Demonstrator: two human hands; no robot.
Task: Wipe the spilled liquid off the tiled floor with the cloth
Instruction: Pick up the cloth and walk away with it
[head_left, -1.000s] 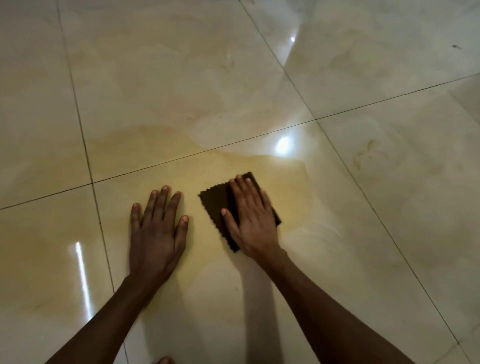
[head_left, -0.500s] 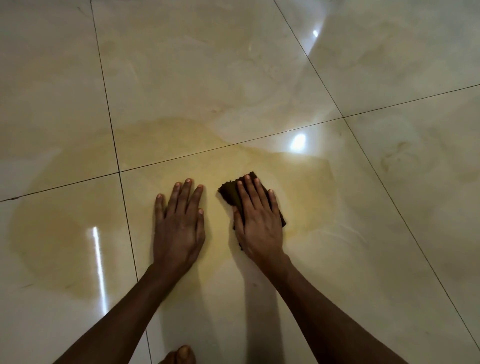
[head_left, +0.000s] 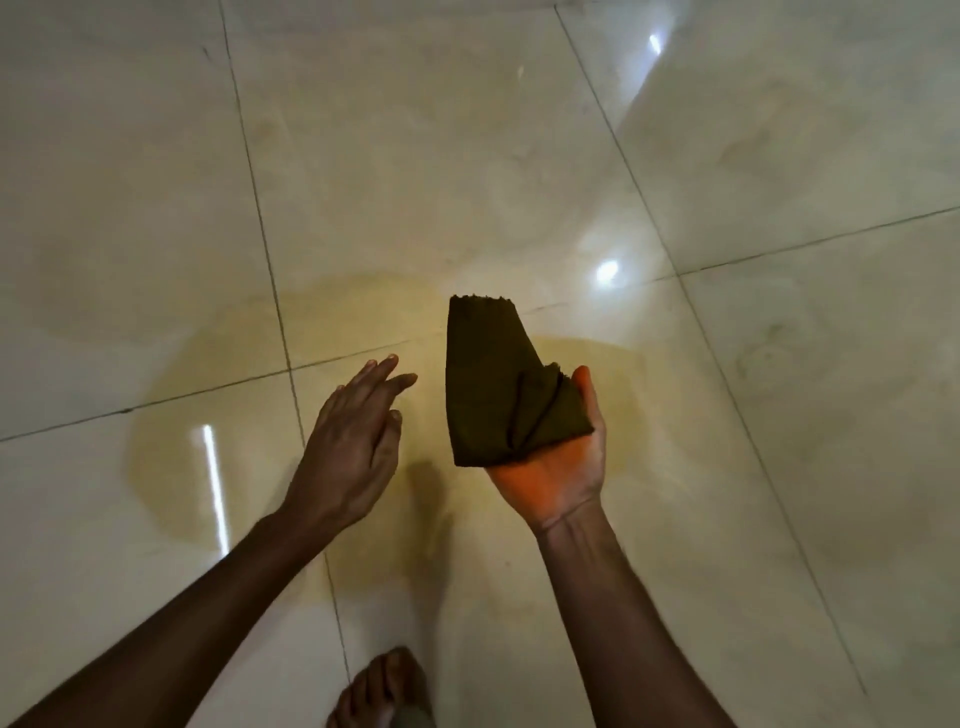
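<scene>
The right hand (head_left: 556, 478), palm up, holds the dark cloth (head_left: 493, 384) above the tiled floor (head_left: 415, 156), thumb against its bunched edge. The left hand (head_left: 348, 447) hovers beside it, fingers straight. The yellowish spill (head_left: 171, 457) spreads below, near a bare foot (head_left: 384, 691)

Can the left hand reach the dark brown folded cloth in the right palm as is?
Probably yes. The left hand is empty, fingers straight, pointing toward the dark brown folded cloth held on the upturned right hand. Nothing lies between them but air above the wet tiled floor.
</scene>
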